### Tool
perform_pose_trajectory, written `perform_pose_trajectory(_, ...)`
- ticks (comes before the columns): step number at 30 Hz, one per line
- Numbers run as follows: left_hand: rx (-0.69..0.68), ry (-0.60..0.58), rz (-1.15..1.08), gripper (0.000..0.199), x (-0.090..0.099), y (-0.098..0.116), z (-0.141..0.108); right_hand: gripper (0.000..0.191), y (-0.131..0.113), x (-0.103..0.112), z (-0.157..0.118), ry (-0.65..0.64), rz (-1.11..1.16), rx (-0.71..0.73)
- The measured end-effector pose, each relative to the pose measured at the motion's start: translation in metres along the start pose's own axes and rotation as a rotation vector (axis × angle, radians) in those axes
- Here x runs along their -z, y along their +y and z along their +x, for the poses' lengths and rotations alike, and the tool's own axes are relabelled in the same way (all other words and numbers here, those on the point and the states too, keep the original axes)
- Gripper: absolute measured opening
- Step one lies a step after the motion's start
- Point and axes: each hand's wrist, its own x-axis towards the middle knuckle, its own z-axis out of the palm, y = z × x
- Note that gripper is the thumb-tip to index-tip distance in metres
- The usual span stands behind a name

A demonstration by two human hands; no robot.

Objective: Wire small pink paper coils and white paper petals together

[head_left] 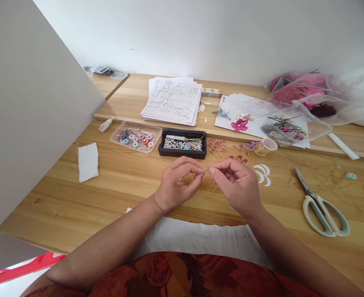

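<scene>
My left hand point(181, 181) and my right hand point(236, 183) meet fingertip to fingertip over the wooden table. Both pinch a thin thread or wire point(207, 170), whose loose end hangs between them. Just beyond my fingers lies a black tray point(182, 155) of silver and gold beads with a white tube in it. Small pink loops point(217, 145) rest to the right of that tray, and several white paper crescents point(264, 175) lie beside my right hand.
Large scissors point(320, 208) lie at the right. Behind are a clear bead box point(135, 136), cut paper sheets point(172, 101), a plastic box of stems point(288, 128) and a small tub point(266, 147). A white cloth point(88, 162) and glue bottle point(106, 124) are left.
</scene>
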Motion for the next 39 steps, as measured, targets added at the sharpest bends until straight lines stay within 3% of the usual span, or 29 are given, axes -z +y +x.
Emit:
perform_pose_trajectory(6,0.068,0.016,-0.003,0.009,-0.0002,-0.0004,0.0023,0.013,0.0001,-0.0001,-0.0012,-0.053,0.053,0.061)
perform_pose_trajectory(13,0.125,0.010,-0.030,0.009,0.0002,-0.0013,0.0026,0.013,0.0029,0.0040,-0.0014,-0.031,-0.328,0.435)
perform_pose_trajectory(17,0.115,0.008,-0.049,0.008,0.0001,-0.0017,0.0021,0.015,0.0031,0.0041,-0.0003,-0.002,-0.386,0.544)
perform_pose_trajectory(39,0.091,0.026,0.010,0.011,-0.0029,-0.0021,0.0021,0.013,0.0046,-0.0005,-0.0049,0.037,-0.443,0.522)
